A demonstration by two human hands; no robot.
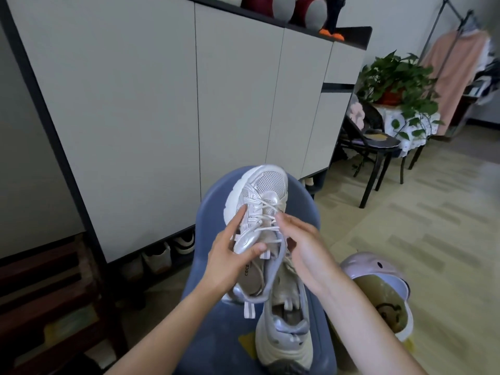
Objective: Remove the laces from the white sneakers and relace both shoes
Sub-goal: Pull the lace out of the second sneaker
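Observation:
A white and silver sneaker (259, 201) is held up over a blue stool, toe pointing away from me. My left hand (230, 253) grips its left side, thumb across the silver panel near the collar. White laces (266, 216) cross the eyelets. My right hand (300, 244) is on the right of the lacing, fingertips touching the laces near the upper rows; whether it pinches one is hidden. The second white sneaker (286, 334) rests on the stool below, heel toward me, partly covered by the held shoe.
The blue stool (305, 212) stands in front of a tall white cabinet (162, 104) with shoes under it. A pink slipper (378, 290) lies on the floor at right. Farther right stand a black chair (376, 147) and a potted plant (395, 82).

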